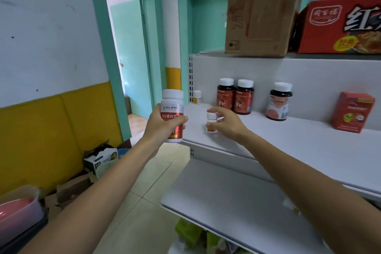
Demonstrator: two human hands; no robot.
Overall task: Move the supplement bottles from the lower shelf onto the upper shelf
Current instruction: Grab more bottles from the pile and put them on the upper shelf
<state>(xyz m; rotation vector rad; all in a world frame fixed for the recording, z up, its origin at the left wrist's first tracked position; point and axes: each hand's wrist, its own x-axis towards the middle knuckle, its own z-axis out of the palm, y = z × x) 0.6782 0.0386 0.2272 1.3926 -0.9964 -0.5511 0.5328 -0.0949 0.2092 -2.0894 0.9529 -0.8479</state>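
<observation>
- White metal lower shelf (237,202) under both arms.
- Left hand (159,125) grip wraps upright white-capped red-label bottle (172,107), just left of white upper shelf (299,142).
- Right hand (228,123) grip pinches small orange bottle (211,128) at its front edge.

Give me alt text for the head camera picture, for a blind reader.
A person's right hand grips a small white-capped bottle at the front of the upper shelf, while the left hand holds a larger red-labelled bottle beside the shelf. Two Fe bottles, another dark bottle and a red box stand behind.

Head view: faces forward-down, close to shelf (288,142), hands (162,123) within reach.
</observation>
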